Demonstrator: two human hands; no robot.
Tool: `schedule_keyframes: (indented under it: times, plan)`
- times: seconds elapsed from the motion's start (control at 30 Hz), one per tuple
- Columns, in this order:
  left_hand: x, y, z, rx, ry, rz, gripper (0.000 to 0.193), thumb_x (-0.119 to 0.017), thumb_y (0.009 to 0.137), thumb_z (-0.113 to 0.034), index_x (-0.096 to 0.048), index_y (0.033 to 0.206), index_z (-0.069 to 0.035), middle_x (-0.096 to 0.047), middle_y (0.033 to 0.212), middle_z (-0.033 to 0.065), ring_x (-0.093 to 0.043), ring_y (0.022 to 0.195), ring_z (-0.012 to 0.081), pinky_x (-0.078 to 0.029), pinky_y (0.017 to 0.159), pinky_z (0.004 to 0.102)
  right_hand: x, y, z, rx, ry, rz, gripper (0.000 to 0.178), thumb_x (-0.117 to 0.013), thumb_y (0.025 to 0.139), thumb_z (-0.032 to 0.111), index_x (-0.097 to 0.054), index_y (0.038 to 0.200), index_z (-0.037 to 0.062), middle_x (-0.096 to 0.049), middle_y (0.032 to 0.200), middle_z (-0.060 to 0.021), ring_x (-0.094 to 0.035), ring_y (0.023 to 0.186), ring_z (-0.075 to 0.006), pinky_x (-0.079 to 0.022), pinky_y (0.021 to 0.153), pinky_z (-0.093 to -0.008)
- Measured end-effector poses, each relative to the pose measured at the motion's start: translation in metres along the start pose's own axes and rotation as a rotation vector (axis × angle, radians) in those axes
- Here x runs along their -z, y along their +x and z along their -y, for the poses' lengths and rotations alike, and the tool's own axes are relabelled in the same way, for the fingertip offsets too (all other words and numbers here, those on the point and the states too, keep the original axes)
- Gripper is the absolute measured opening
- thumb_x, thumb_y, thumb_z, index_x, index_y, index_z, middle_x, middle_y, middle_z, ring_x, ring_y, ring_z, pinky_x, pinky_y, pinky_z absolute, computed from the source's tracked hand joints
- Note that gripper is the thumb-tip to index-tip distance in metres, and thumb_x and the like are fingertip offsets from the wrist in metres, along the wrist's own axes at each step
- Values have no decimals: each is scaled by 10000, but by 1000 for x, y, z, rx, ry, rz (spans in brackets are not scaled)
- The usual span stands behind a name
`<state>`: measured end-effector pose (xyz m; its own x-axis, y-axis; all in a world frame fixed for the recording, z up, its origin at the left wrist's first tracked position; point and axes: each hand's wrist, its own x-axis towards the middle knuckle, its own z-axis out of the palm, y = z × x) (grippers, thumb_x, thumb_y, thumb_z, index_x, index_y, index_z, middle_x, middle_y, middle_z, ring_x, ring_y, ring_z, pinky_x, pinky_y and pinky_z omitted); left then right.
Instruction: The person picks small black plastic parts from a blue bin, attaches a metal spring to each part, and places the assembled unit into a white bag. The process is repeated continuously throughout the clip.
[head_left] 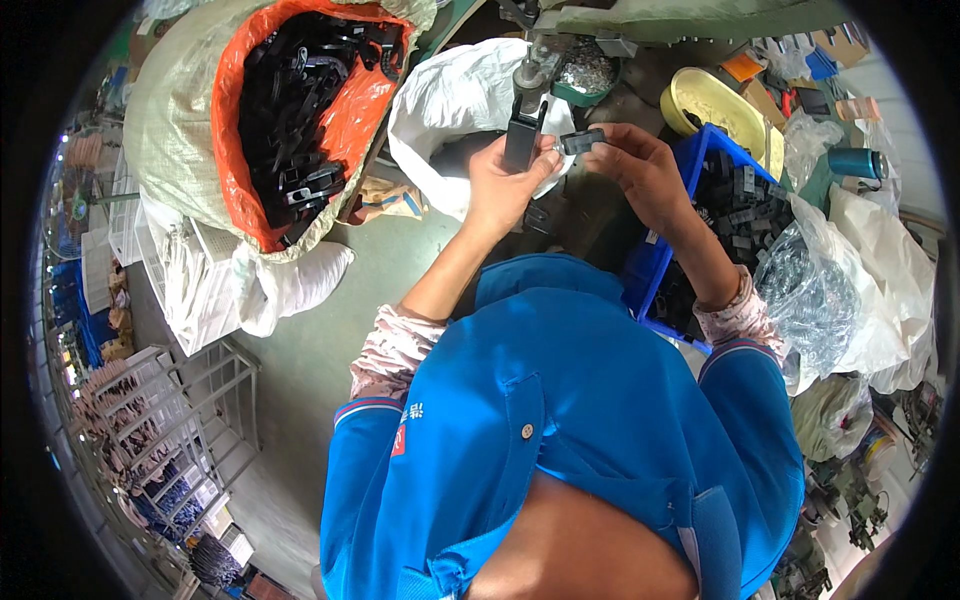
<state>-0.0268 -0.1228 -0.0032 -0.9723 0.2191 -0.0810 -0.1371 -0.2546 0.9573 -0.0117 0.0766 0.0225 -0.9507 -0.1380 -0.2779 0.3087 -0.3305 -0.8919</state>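
Observation:
My left hand (pixel 498 190) is closed around a black forked part (pixel 521 142), whose two prongs point up and away from me. In my right hand (pixel 645 168), thumb and fingers pinch a small black block-like part (pixel 583 141). The two parts are close side by side, with a narrow gap between them. A metal machine post (pixel 531 72) stands just beyond the forked part. Under and behind my left hand spreads an open white sack (pixel 420 110). At my right forearm is a blue crate (pixel 722 143) with many small black pieces.
On the left, a large woven sack (pixel 175 110) with an orange liner (pixel 228 150) holds black parts. Ahead are a green container (pixel 603 93) of small metal bits and a yellow tub (pixel 690 88). Clear plastic bags (pixel 815 285) and a blue cylinder (pixel 857 163) lie right; a metal rack (pixel 215 400) stands lower left.

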Motion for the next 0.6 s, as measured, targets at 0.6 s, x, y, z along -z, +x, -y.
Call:
schedule_keyframes:
  times: [0.6]
  plan:
    - [10,1,-14,254,-88,264,387,-553,946,-166,-480,1277,20,-642,1027,109,-594,648,111,-439,518,201,24,-6,20,144,94,-78,266,-563,929,99,-564,1163,-28,-638,1013,-102,-651,902,-195,-527,825,-319]
